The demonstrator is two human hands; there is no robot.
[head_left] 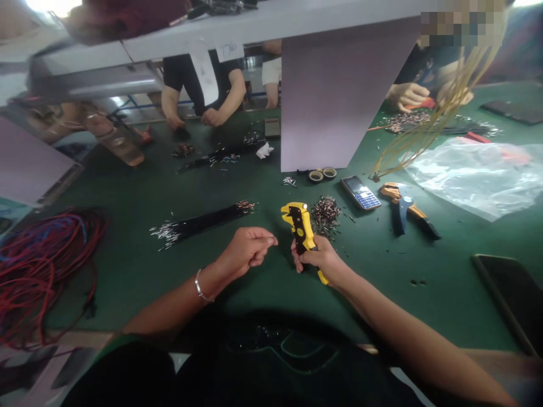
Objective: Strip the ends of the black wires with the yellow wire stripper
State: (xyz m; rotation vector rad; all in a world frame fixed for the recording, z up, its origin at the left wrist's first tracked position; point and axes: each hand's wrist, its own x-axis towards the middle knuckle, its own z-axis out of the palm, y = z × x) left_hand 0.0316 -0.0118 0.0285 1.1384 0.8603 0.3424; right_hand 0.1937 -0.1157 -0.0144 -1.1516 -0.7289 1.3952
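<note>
My right hand (316,257) is wrapped round the handles of a yellow and black wire stripper (301,229), its jaws pointing up and away from me. My left hand (250,249), just left of the tool, is closed in a pinch; whatever the fingertips hold is too small and dark to make out. Beyond that hand lies a bundle of black wires (203,223), with silvery ends at the left and coppery ends at the right. A heap of short wire clippings (326,215) sits right beside the stripper's head.
Red and blue cables (51,265) are piled at left. To the right are a keypad phone (360,193), an orange and dark blue hand tool (405,206), a plastic bag (483,172) and a smartphone (509,294). Tape rolls (316,176) lie by an upright panel (331,102). Co-workers' hands show across the table.
</note>
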